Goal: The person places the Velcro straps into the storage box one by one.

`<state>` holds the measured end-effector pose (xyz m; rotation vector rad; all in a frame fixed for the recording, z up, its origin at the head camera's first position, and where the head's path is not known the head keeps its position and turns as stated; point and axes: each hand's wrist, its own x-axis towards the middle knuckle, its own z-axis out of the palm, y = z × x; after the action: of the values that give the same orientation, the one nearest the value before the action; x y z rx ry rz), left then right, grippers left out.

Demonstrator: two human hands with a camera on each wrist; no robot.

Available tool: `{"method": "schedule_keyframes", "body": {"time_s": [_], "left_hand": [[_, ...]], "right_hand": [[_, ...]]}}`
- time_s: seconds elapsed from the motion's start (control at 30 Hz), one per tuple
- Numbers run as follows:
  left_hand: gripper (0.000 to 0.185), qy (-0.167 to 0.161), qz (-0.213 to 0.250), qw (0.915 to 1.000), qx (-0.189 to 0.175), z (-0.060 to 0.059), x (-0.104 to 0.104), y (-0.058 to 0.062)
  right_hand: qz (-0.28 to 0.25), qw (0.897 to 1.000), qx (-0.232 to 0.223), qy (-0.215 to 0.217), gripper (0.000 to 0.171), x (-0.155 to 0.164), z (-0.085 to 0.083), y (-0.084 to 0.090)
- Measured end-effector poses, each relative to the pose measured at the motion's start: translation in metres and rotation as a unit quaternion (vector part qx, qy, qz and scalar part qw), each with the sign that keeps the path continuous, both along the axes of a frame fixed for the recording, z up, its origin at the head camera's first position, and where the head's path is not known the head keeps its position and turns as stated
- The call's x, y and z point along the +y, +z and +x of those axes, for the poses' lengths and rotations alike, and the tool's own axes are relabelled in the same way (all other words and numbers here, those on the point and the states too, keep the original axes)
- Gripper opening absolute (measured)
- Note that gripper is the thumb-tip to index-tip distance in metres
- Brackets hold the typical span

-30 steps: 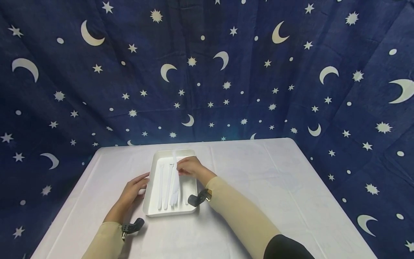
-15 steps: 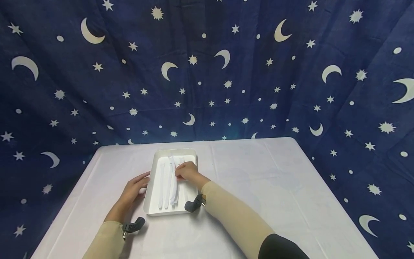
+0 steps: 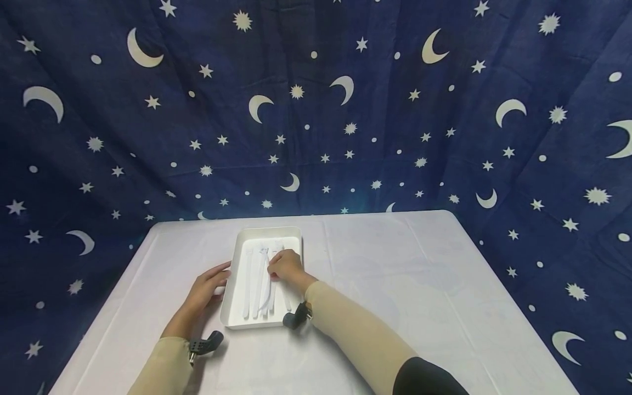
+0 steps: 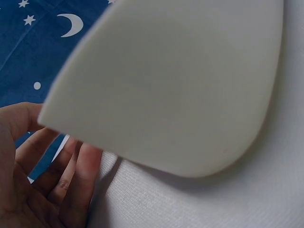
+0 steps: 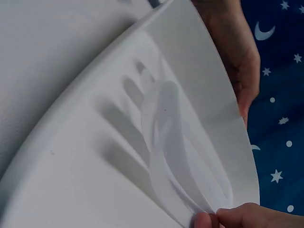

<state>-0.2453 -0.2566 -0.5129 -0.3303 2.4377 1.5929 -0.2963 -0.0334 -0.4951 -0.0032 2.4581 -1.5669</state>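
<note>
A shallow white rectangular tray (image 3: 257, 325) holds several slim white plastic cutlery pieces. My right hand (image 3: 287, 266) is over the tray's right half. In the right wrist view, its thumb and finger pinch overlapping white plastic cutlery (image 5: 166, 109), whose rounded ends point back toward the camera. The far ends are partly hidden, so I cannot tell the kind or how many pieces are held. Left of them lies a long piece (image 3: 247, 291) along the tray floor. My left hand (image 3: 199, 291) touches the tray's left side, its fingers loosely bent in the left wrist view.
A white cloth (image 3: 395, 285) covers the table beneath the tray. Behind the table hangs a dark blue curtain (image 3: 316, 109) with moons and stars. A small black camera (image 3: 207, 343) sits on the left wrist, another (image 3: 295, 316) on the right.
My right hand has shifted slightly down and left in the tray with the pinched cutlery, whose far ends have lowered toward the other pieces. The left hand stays at the tray's side.
</note>
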Motion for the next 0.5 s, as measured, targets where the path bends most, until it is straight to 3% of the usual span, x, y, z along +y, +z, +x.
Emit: {"method": "schedule_keyframes", "body": {"time_s": [0.5], "left_hand": [[0.060,-0.005,0.003,1.0000,0.006,-0.0036,0.0010,-0.0035]], "right_hand": [[0.071,0.996,0.061,0.012,0.013,-0.0033,0.0071,0.0026]]}}
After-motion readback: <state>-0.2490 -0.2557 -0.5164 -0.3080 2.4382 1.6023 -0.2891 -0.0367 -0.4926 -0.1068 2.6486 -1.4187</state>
